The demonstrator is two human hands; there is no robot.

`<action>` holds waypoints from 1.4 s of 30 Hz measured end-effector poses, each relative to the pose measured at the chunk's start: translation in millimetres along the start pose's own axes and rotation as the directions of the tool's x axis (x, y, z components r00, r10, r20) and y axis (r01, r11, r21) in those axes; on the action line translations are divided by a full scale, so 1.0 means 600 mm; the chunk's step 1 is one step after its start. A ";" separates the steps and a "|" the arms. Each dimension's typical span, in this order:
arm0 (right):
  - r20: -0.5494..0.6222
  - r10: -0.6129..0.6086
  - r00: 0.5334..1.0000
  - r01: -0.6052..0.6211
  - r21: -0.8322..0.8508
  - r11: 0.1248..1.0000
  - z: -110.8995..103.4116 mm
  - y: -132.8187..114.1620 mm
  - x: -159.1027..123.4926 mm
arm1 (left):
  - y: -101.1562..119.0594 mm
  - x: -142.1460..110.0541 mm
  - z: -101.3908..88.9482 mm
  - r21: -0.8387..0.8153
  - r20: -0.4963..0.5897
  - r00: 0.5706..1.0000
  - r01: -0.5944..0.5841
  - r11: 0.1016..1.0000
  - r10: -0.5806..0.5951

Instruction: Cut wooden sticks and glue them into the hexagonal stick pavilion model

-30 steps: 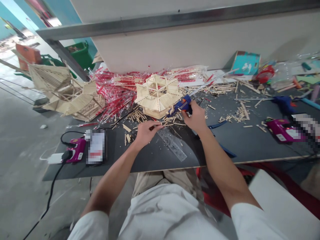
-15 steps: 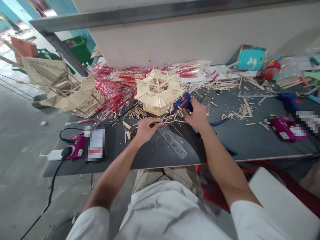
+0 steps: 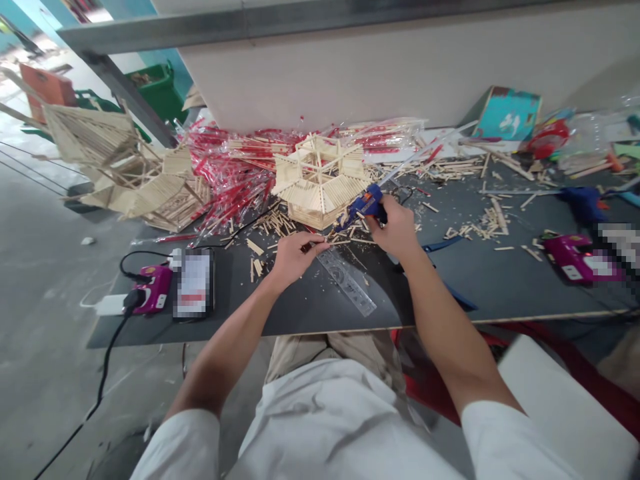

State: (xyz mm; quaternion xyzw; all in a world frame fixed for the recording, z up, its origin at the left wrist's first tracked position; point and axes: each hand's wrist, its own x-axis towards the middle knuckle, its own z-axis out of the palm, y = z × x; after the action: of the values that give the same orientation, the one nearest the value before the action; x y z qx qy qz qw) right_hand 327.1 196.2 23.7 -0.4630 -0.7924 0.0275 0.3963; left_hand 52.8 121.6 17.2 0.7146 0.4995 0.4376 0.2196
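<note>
My right hand (image 3: 395, 227) is wrapped round a blue hot glue gun (image 3: 364, 205), a clear glue stick poking out of its back end. Its nozzle points down and left, close to the fingertips of my left hand (image 3: 299, 257). That hand is closed in a pinch on a thin wooden stick (image 3: 353, 242), which reaches out to the right. Just behind both hands stands a model roof structure (image 3: 323, 183) built from small wooden sticks. A clear plastic ruler (image 3: 349, 285) lies on the table below the stick.
A larger stick model (image 3: 145, 180) stands at the left. Red-and-clear plastic wrappers (image 3: 230, 160) heap up behind. Purple power strips (image 3: 155, 288) and a phone (image 3: 194, 283) lie on the dark table (image 3: 240, 320). Blue-handled pliers (image 3: 443, 245) are beside my right forearm; a second glue gun (image 3: 583, 202) is farther right.
The camera view has shifted slightly. Both hands keep nearly the same place, with the glue gun's nozzle still close to the stick.
</note>
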 end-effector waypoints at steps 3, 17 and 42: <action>-0.001 0.004 1.000 -0.004 -0.010 1.000 0.001 0.001 -0.002 | 0.004 0.000 -0.002 -0.004 -0.001 1.000 -0.020 1.000 0.020; 0.015 0.007 1.000 -0.006 -0.026 1.000 -0.005 -0.003 0.002 | -0.008 -0.003 0.004 0.009 0.008 1.000 -0.014 1.000 0.014; -0.068 0.106 0.992 -0.106 -0.003 0.994 -0.008 -0.018 0.004 | 0.011 0.016 -0.011 -0.745 0.103 0.876 0.382 0.548 -0.470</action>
State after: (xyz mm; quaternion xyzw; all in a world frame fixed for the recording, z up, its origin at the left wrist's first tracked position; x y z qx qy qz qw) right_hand 322.1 190.2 32.9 -0.5063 -0.7529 0.0303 0.4194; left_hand 52.1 126.6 29.5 0.3927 0.4449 0.5740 0.5642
